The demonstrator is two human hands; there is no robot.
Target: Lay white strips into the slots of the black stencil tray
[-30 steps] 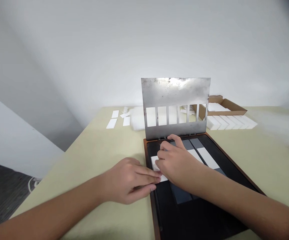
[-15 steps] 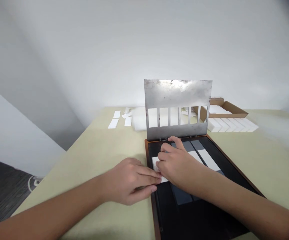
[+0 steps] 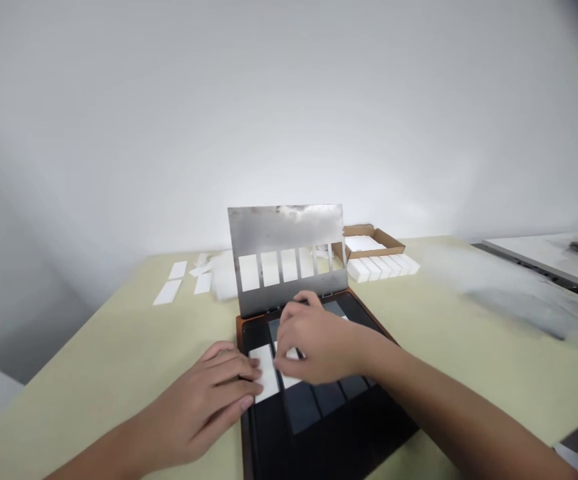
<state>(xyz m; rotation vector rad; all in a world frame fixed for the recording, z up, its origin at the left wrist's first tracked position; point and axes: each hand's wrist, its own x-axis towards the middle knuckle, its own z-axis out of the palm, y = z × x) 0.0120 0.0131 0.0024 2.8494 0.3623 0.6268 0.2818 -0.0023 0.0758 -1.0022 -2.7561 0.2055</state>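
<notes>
Left grip loose and flat, fingertips against the edge of a white strip on the dark wood-framed tray; right grip curled narrow over a second white strip, pinch or mere touch unclear, just below the hinged steel stencil plate.

Your tray is lying on the bench, with its hinged stencil plate standing behind it, strips sitting leftward, and a cardboard box sitting rightward.

Bright light, glare on steel plate (right edge blurred).
</notes>
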